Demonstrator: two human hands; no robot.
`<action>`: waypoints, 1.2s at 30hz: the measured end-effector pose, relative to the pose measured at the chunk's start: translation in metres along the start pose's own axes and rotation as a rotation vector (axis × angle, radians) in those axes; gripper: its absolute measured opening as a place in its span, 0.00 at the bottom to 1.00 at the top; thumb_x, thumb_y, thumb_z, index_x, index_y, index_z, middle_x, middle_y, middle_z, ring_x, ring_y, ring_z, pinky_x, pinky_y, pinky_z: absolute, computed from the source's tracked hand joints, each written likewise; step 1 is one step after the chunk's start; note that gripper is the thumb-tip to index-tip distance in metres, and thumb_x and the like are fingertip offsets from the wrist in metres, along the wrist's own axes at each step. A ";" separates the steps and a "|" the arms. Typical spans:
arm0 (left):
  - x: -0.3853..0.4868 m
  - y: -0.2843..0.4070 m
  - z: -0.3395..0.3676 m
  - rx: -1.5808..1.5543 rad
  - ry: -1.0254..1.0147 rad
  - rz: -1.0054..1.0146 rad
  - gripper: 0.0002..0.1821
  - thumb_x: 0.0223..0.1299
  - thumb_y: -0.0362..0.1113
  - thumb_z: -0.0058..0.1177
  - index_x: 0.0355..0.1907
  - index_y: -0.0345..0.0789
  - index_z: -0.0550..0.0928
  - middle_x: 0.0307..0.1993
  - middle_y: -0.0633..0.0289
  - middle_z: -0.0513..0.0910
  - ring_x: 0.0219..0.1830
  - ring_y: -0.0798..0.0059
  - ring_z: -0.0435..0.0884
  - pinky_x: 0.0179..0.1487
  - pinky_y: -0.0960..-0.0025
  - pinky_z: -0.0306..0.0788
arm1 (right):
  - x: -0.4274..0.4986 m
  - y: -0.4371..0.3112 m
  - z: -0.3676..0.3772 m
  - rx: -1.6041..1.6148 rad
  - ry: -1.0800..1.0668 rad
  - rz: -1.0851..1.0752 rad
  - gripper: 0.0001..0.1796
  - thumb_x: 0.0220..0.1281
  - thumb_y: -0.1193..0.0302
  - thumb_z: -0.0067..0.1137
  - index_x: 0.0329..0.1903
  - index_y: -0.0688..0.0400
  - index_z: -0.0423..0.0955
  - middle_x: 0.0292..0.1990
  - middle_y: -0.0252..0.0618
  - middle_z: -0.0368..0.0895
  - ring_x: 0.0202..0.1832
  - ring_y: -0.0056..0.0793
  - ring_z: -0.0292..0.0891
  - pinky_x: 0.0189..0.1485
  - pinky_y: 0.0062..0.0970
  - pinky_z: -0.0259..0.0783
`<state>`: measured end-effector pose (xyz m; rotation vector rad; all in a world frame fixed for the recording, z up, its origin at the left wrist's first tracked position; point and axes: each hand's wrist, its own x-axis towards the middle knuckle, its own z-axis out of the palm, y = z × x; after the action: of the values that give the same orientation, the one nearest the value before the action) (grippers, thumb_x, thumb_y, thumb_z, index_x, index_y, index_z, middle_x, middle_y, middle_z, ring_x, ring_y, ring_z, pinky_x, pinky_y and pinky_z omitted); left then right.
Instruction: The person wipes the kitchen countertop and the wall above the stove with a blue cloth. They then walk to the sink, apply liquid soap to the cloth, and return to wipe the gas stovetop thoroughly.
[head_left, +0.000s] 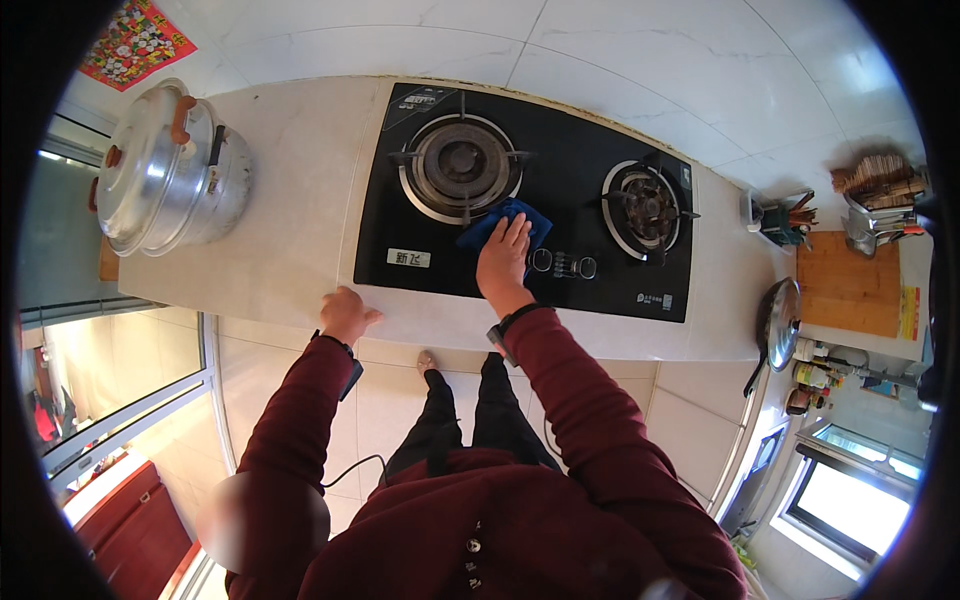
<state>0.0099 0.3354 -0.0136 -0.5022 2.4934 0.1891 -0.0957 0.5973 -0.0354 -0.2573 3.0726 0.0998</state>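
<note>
My right hand (504, 259) lies over a folded blue cloth (538, 227) and presses it onto the black glass gas cooktop (566, 161). The cloth sits just below the left burner (463, 157), touching or very close to its ring. Right beside that hand are two control knobs (564, 264) near the cooktop's front. Farther right is the smaller burner (646, 206) with its pan support. My left hand (346, 315) rests at the front edge of the pale countertop (300, 225), fingers curled, thumb pointing right, with nothing visible in it.
A lidded aluminium steamer pot (172, 176) stands on the counter's left end. At the right are a lidded frying pan (782, 322), a wooden cutting board (847, 281), a dark utensil holder (784, 223) and several condiment jars (808, 375). A tiled wall (637, 67) rises behind the cooktop.
</note>
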 end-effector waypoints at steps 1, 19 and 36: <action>0.000 0.000 0.000 -0.025 0.002 -0.025 0.44 0.43 0.65 0.68 0.46 0.24 0.74 0.41 0.54 0.80 0.47 0.57 0.80 0.42 0.64 0.80 | -0.013 -0.011 0.001 0.001 0.022 0.001 0.35 0.61 0.72 0.51 0.69 0.73 0.54 0.70 0.72 0.45 0.72 0.68 0.45 0.73 0.49 0.50; 0.002 -0.002 0.002 -0.104 -0.037 -0.090 0.47 0.38 0.62 0.73 0.50 0.25 0.70 0.45 0.44 0.77 0.42 0.59 0.83 0.42 0.65 0.80 | 0.046 0.032 -0.013 -0.052 -0.333 -0.077 0.34 0.66 0.70 0.43 0.72 0.73 0.50 0.71 0.75 0.40 0.73 0.70 0.40 0.73 0.54 0.47; -0.003 0.005 -0.005 -0.114 -0.039 -0.133 0.43 0.41 0.54 0.74 0.48 0.26 0.67 0.45 0.41 0.74 0.43 0.48 0.81 0.46 0.56 0.78 | 0.238 0.171 -0.031 0.239 -0.121 -0.590 0.44 0.58 0.88 0.46 0.75 0.42 0.52 0.77 0.45 0.41 0.77 0.45 0.40 0.70 0.40 0.61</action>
<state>0.0074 0.3400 -0.0077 -0.7032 2.4109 0.2873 -0.3600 0.7240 -0.0091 -1.0677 2.7165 -0.2632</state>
